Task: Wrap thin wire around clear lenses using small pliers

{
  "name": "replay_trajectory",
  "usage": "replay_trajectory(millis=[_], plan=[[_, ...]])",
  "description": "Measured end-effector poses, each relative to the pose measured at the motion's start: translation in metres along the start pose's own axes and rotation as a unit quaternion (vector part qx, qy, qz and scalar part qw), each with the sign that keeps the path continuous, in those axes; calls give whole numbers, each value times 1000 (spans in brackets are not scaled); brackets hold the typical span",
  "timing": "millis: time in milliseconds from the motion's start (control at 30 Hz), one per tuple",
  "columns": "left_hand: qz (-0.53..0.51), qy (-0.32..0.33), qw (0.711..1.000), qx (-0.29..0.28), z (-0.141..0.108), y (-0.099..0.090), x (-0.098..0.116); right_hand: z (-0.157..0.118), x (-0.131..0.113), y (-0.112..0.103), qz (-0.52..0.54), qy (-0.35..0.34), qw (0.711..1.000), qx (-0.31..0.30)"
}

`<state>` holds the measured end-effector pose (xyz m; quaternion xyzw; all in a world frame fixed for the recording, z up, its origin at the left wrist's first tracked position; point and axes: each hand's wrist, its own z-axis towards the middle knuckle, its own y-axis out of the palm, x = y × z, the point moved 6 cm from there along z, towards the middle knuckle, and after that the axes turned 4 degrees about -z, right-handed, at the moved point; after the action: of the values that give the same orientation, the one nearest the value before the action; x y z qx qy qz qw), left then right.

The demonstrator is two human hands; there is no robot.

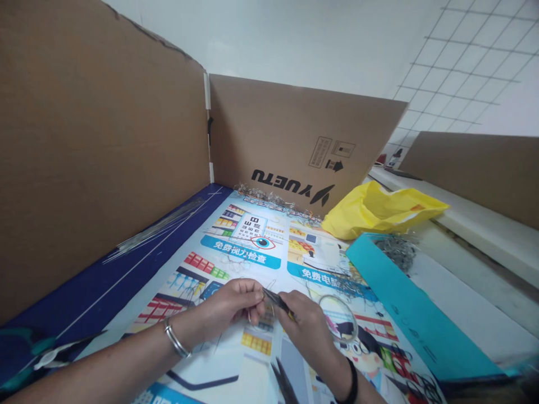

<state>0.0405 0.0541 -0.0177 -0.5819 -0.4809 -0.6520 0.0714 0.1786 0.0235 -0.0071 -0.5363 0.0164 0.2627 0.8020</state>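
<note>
My left hand (240, 303), with a silver bangle at the wrist, pinches a thin bent wire (273, 284) between thumb and fingers. My right hand (307, 322), a black band on its wrist, is closed round a pair of pliers (275, 299) with dark, slim jaws. The jaw tips meet the left fingertips, and the fingers hide most of the wire there. Below the hands, the dark pointed tips of a second tool (284, 384) poke into view. A clear ring-shaped roll (338, 318) lies just right of my right hand.
Cardboard walls (105, 140) stand left and behind. Straight wires (155, 227) lie along the left; tangled wire pieces (269, 195) line the back. At right are a yellow bag (379, 207), a teal box (421, 320) and a wire heap (396, 251). Teal-handled cutters (46, 356) lie lower left.
</note>
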Motion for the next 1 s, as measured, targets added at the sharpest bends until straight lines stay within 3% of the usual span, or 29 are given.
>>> replay_trajectory(millis=[567, 1000], plan=[[22, 17, 999, 18, 1, 0, 3, 5, 1, 1, 103, 40, 992, -66], [94, -7, 995, 21, 4, -5, -3, 3, 0, -4, 46, -62, 996, -48]])
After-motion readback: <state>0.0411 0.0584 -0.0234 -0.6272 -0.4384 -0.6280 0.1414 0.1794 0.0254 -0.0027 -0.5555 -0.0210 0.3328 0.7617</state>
